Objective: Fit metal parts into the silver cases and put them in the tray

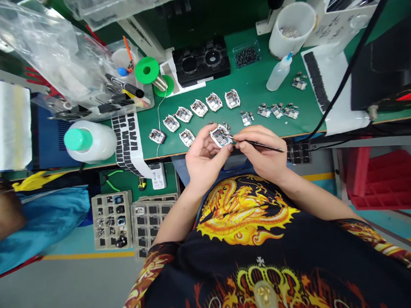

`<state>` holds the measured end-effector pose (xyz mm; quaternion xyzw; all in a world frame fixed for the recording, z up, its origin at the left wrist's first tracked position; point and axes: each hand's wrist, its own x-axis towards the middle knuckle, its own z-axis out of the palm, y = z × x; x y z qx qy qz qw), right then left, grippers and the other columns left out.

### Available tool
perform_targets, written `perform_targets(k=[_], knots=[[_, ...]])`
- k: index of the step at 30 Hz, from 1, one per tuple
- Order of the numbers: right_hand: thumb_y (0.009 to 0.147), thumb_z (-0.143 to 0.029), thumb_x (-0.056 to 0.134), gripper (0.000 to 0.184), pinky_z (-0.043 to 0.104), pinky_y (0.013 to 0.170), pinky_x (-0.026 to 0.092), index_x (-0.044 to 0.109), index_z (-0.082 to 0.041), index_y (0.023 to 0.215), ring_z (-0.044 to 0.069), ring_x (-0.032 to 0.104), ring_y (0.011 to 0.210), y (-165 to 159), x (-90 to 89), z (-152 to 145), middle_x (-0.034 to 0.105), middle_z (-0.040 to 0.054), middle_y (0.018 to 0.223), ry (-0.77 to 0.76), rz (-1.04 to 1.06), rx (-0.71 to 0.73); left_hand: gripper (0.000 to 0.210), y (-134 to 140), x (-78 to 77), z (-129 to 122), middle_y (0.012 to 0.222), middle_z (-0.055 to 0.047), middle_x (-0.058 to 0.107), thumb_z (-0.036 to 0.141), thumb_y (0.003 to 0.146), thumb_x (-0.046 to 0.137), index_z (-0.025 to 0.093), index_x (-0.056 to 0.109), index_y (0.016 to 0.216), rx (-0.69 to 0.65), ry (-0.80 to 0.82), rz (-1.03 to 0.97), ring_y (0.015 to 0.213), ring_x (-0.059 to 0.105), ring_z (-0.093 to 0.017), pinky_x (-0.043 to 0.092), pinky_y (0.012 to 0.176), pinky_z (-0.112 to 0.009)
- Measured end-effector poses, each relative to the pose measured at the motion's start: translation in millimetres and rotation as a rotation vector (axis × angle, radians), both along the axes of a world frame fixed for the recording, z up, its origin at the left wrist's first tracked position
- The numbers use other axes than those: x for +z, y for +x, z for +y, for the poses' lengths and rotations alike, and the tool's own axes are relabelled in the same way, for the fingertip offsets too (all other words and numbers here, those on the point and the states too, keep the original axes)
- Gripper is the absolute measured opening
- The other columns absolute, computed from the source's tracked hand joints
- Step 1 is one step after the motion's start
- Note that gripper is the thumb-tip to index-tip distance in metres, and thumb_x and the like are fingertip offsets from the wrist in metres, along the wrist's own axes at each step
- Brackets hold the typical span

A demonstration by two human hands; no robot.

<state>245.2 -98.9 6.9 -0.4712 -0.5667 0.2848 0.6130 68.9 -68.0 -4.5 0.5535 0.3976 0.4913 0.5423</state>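
Holds small white casing in left hand at near edge of green counter, grips dark tweezers in right hand with tip at casing, similar casings farther left, small circuit boards to the right.

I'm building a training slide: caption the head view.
Left hand holds a rounded white electronics casing; right hand points a slim black tool at it.
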Motion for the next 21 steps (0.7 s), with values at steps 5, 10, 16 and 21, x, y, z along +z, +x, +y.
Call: perform_targets(k=[5,10,16,21], knots=[[0.100,-0.034,0.081,0.014,0.037,0.085,0.068,0.088,-0.030,0.112,0.019,0.078,0.092,-3.1,-2.4,-2.5,0.083,0.0044,0.105,-0.086,0.123,0.008,0.059,-0.1,0.5,-0.1,0.111,0.000,0.080,0.026,0.090,0.092,0.031,0.066,0.144,0.011,-0.019,-0.038,0.090,0.079,-0.011,0.067,0.081,-0.020],[0.097,-0.037,0.084,0.013,0.027,0.066,0.065,0.088,-0.029,0.107,0.012,0.075,0.074,-7.3,-8.1,0.1,0.083,0.0024,0.100,-0.296,0.482,0.092,0.060,0.3,-0.1,-0.5,0.111,0.000,0.081,0.024,0.089,0.092,0.030,0.067,0.143,0.005,-0.036,-0.053,0.089,0.079,-0.011,0.068,0.082,-0.022],[0.096,-0.039,0.085,0.015,0.024,0.060,0.062,0.088,-0.027,0.104,0.012,0.073,0.070,-6.8,-9.4,1.3,0.082,0.0013,0.090,-0.365,0.593,0.176,0.058,0.3,-0.9,-0.5,0.113,-0.003,0.081,0.027,0.090,0.091,0.027,0.067,0.143,0.005,-0.060,-0.047,0.090,0.080,-0.012,0.068,0.081,-0.023],[0.100,-0.030,0.080,0.012,0.034,0.078,0.068,0.087,-0.029,0.110,0.017,0.078,0.087,-2.4,1.5,-3.8,0.084,0.0035,0.103,-0.061,0.113,0.016,0.058,-0.6,-2.9,1.1,0.109,0.000,0.080,0.028,0.091,0.090,0.030,0.066,0.144,0.016,-0.025,-0.017,0.088,0.080,-0.012,0.067,0.080,-0.023]])
